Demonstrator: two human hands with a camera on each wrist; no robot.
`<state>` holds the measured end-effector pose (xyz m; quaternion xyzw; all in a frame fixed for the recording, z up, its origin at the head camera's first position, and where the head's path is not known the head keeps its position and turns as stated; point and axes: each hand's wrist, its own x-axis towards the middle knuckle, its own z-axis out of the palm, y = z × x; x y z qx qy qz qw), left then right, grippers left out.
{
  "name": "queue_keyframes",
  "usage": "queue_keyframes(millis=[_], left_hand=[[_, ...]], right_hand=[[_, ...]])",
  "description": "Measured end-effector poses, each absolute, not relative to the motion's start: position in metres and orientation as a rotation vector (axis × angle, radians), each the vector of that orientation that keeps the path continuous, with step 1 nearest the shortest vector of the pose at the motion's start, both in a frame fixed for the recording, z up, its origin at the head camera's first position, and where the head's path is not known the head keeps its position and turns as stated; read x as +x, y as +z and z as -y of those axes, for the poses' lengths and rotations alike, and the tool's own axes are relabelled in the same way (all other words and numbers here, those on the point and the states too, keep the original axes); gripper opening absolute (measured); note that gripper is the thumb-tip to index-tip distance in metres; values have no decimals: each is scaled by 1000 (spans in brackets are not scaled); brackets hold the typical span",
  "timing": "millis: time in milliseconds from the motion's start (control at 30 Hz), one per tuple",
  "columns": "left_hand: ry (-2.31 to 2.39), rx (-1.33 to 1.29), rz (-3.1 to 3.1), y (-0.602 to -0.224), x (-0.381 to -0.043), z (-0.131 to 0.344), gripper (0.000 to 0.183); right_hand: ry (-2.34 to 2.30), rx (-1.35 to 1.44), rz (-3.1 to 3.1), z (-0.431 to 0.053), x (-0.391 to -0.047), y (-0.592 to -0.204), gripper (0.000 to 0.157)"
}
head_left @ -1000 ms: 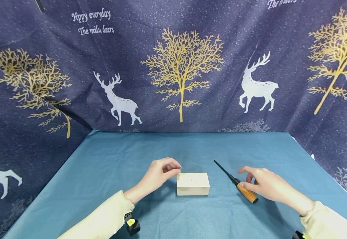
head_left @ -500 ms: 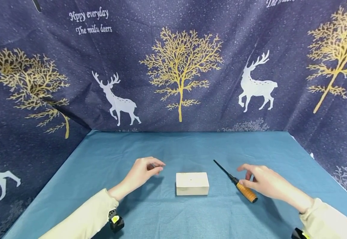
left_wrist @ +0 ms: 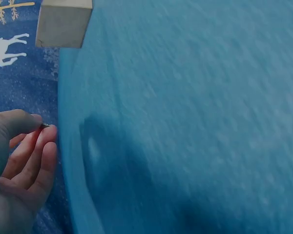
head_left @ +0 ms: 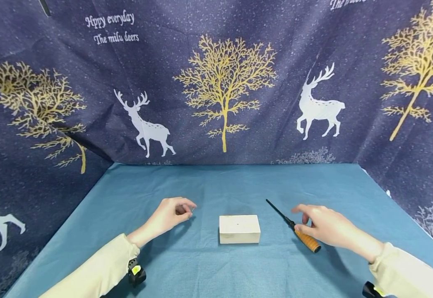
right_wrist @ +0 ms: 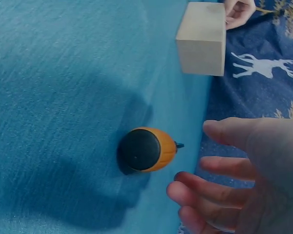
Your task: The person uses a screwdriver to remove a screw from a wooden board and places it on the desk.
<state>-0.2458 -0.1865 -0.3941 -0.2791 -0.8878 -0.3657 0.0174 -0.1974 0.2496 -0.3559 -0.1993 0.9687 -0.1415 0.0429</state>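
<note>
My left hand (head_left: 169, 216) is raised left of a pale wooden block (head_left: 239, 224), pinching a tiny metal screw (left_wrist: 45, 125) between thumb and index finger. Most of the screw is hidden by the fingertips. The block lies flat, with a small dark hole in its top. To its right lies a screwdriver (head_left: 307, 241) with an orange, black-ended handle and a long dark shaft pointing away to the left. Over the handle, my right hand (head_left: 326, 225) hovers with fingers loosely bent and nothing in them. In the right wrist view, a gap separates its fingers from the screwdriver handle (right_wrist: 161, 149).
A blue cloth (head_left: 201, 271) covers the table. Behind it hangs a dark blue curtain (head_left: 194, 124) printed with white deer and golden trees. Black wrist cameras (head_left: 137, 275) are strapped at the cuffs of the cream sleeves.
My left hand has moved left, away from the block's left corner, with the screw in its fingertips. My right hand, the block and the screwdriver have stayed nearly in place.
</note>
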Motion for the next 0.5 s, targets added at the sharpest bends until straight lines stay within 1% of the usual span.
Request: queue_keyframes(millis=[200,500], left_hand=[[-1090,-883,2799,-397,-247,196,20],[-942,-833,2888,-403,-252,202,19]], right_hand=[[-358,-667,-3040,-246,-200,-358,43],[-322,-763,-3096,-246,-204,-356,41]])
